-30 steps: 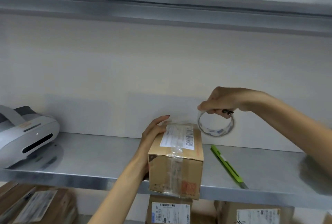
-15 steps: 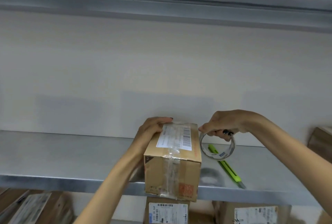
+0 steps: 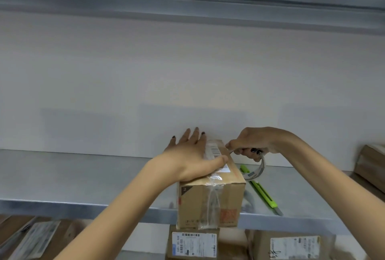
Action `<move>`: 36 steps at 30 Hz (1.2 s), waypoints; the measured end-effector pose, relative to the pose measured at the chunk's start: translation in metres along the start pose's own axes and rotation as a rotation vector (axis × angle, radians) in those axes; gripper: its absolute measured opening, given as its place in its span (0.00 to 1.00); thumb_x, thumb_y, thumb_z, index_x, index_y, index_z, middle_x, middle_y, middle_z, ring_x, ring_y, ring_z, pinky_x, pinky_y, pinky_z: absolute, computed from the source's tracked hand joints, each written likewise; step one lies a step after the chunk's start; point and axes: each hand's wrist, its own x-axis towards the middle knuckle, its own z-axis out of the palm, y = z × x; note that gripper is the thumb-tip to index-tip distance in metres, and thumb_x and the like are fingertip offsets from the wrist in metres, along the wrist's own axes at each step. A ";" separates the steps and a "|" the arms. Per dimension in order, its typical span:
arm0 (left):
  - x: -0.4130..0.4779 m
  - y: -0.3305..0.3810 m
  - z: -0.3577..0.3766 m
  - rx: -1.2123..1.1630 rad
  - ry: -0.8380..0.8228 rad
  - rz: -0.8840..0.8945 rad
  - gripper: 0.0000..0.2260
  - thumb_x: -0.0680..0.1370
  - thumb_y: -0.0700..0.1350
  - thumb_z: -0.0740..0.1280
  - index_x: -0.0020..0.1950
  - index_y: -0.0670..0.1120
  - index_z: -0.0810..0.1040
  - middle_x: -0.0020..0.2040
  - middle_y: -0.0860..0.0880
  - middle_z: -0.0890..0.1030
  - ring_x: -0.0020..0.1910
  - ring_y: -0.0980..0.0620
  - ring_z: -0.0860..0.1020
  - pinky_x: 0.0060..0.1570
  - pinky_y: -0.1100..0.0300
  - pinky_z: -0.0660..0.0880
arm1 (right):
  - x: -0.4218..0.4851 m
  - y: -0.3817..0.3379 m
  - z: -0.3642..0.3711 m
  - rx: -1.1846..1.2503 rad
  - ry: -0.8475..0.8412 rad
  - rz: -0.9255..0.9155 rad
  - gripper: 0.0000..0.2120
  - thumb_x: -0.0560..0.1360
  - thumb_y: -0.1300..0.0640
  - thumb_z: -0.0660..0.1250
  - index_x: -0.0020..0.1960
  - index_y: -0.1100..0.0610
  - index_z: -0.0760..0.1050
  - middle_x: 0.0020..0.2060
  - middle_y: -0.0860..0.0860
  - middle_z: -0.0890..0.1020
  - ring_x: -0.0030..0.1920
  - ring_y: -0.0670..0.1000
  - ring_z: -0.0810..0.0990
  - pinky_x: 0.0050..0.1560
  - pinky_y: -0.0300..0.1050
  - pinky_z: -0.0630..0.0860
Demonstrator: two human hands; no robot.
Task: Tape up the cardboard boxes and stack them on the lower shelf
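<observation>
Below the front edge at far left, blurred labelled cardboard boxes (image 3: pixel 31 236) are cut off, and their number is unclear. A broad stretch of the grey metal shelf (image 3: pixel 83 180) shows left of centre. The left hand (image 3: pixel 193 159) presses flat, fingers straight and slightly fanned, on the small brown cardboard box (image 3: pixel 210 203), which stands at the shelf's front edge and overhangs it. The right hand (image 3: pixel 252 143) curls round one clear tape roll (image 3: pixel 258 168), close against the box's far right top edge. One green utility knife (image 3: pixel 262 191) lies just beside the box. Two labelled boxes (image 3: pixel 193 243) show beneath the shelf, partly hidden. Another brown box (image 3: pixel 373 166) is cut off at the shelf's right edge.
</observation>
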 end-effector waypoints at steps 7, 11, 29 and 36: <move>-0.008 -0.002 0.001 -0.378 0.114 -0.079 0.44 0.65 0.74 0.57 0.73 0.48 0.64 0.70 0.48 0.69 0.68 0.45 0.68 0.67 0.45 0.68 | -0.006 0.002 0.005 -0.027 0.089 -0.083 0.18 0.76 0.46 0.66 0.33 0.56 0.74 0.22 0.49 0.70 0.25 0.49 0.67 0.33 0.40 0.66; -0.013 -0.020 0.006 -0.917 0.302 -0.036 0.22 0.64 0.63 0.64 0.54 0.53 0.75 0.51 0.51 0.78 0.48 0.55 0.78 0.51 0.57 0.74 | -0.020 0.011 -0.005 0.177 0.180 -0.270 0.20 0.74 0.39 0.66 0.38 0.55 0.83 0.29 0.51 0.80 0.31 0.48 0.78 0.44 0.41 0.75; 0.002 -0.025 0.031 -1.385 0.194 0.163 0.22 0.66 0.51 0.69 0.59 0.49 0.75 0.48 0.49 0.82 0.45 0.52 0.82 0.43 0.61 0.75 | -0.021 -0.092 -0.011 -0.015 0.202 -0.373 0.22 0.74 0.38 0.67 0.33 0.56 0.76 0.23 0.47 0.71 0.29 0.50 0.71 0.38 0.42 0.71; 0.010 -0.019 0.040 -1.714 0.217 0.197 0.21 0.63 0.41 0.65 0.56 0.46 0.75 0.43 0.47 0.80 0.36 0.50 0.79 0.35 0.60 0.72 | -0.043 -0.074 -0.041 -0.108 0.103 -0.242 0.21 0.76 0.42 0.66 0.35 0.59 0.74 0.27 0.51 0.74 0.27 0.50 0.73 0.34 0.40 0.75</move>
